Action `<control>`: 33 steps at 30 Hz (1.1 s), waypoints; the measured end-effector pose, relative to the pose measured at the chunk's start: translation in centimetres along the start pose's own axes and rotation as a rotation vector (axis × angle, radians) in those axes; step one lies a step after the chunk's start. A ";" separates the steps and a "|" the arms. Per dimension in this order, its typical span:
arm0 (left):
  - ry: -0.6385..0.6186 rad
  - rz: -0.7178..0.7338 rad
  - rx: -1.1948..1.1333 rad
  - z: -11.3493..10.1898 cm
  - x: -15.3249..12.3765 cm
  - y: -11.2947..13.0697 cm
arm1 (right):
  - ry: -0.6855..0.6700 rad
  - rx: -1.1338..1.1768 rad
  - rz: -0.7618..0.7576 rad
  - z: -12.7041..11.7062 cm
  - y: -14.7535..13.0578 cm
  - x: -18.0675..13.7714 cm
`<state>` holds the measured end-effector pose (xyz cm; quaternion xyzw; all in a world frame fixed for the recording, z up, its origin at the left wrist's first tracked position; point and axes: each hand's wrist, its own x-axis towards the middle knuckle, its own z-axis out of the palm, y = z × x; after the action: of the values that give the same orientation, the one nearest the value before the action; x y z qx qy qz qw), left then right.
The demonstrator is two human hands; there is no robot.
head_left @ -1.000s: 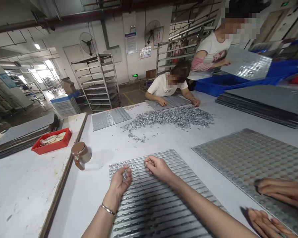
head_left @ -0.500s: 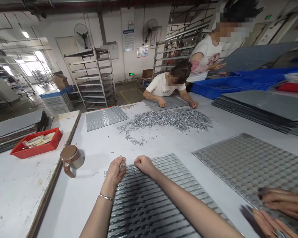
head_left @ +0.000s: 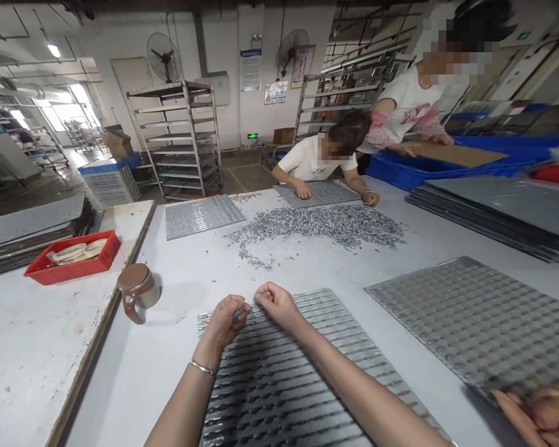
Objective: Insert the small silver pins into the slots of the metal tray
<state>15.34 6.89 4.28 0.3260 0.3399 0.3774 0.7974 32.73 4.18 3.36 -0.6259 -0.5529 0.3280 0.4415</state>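
My left hand (head_left: 229, 318) is curled around several small silver metal pieces (head_left: 236, 315) over the far left part of a grey ridged tray (head_left: 279, 366). Just right of it, my right hand (head_left: 278, 304) has thumb and fingers pinched together near the tray's far edge; anything between the fingertips is too small to make out. Rows of small pieces line the tray, which lies flat in front of me, partly under my forearms. Beyond it a wide heap of the same silver pieces (head_left: 335, 225) spreads over the white table (head_left: 200, 267).
A brown-lidded mug (head_left: 142, 292) stands left, near a red bin (head_left: 74, 257). Another filled tray (head_left: 484, 316) lies right, with a co-worker's hands (head_left: 547, 410) at its near edge. Two people work across the table. Stacked grey sheets (head_left: 494, 211) and blue bins (head_left: 394, 171) sit far right.
My hands have shifted slightly right and my right fingers have lifted a little. The co-worker's hands at right drew back toward the corner. The standing person now holds a brown board over the blue bin.
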 end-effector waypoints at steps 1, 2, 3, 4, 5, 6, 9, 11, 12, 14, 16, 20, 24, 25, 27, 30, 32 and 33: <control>-0.034 0.001 0.024 0.2 -0.1 -0.1 | -0.027 0.070 -0.023 -0.1 -0.5 -0.5; -0.065 0.002 0.047 0.4 -0.2 -0.2 | -0.061 0.136 -0.039 -0.2 -1.0 -0.9; -0.089 0.002 0.065 0.6 -0.4 -0.3 | -0.098 0.187 -0.049 -0.3 -1.5 -1.3; -0.101 0.000 0.076 0.8 -0.5 -0.3 | -0.125 0.218 -0.053 -0.4 -1.9 -1.6; -0.105 -0.002 0.080 1.0 -0.6 -0.2 | -0.139 0.236 -0.058 -0.4 -2.2 -1.9; -0.105 -0.005 0.080 1.1 -0.7 -0.1 | -0.140 0.244 -0.065 -0.5 -2.5 -2.1; -0.095 0.014 0.111 1.4 -0.8 0.1 | -0.087 0.226 -0.091 -0.6 -2.8 -2.5; -0.082 0.045 0.150 1.6 -0.9 -0.1 | -0.079 0.199 -0.103 -0.7 -2.9 -2.6; -0.076 0.057 0.169 1.7 -0.8 -0.2 | -0.087 0.176 -0.105 -0.7 -2.9 -2.6; -0.065 0.067 0.197 1.7 -0.8 -0.5 | -0.115 0.119 -0.091 -0.6 -3.0 -2.6; -0.065 0.059 0.220 1.7 -0.8 -0.6 | -0.152 0.092 -0.060 -0.6 -3.2 -2.5; -0.101 0.021 0.171 1.6 -0.8 -0.4 | -0.195 0.158 -0.026 -0.8 -3.2 -2.3; -0.098 -0.001 0.133 1.2 -0.7 -0.2 | -0.122 0.210 -0.009 -1.0 -2.7 -2.2; -0.103 -0.007 0.138 1.2 -0.7 -0.3 | -0.109 0.206 -0.014 -1.0 -2.5 -2.3; -0.125 -0.022 0.142 1.1 -0.7 -0.6 | -0.083 0.177 -0.038 -0.9 -2.2 -2.4; -0.153 -0.011 0.135 1.0 -0.6 -0.9 | -0.055 0.161 -0.052 -0.7 -1.9 -2.7; -0.159 0.011 0.140 1.1 -0.7 -0.9 | -0.085 0.230 0.007 -0.8 -1.9 -2.9; -0.161 0.018 0.153 1.2 -0.7 -0.9 | -0.112 0.285 0.052 -0.9 -1.9 -2.9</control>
<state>16.23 5.55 4.47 0.4180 0.2998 0.3300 0.7915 32.26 1.17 5.23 -0.5517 -0.5083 0.4488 0.4857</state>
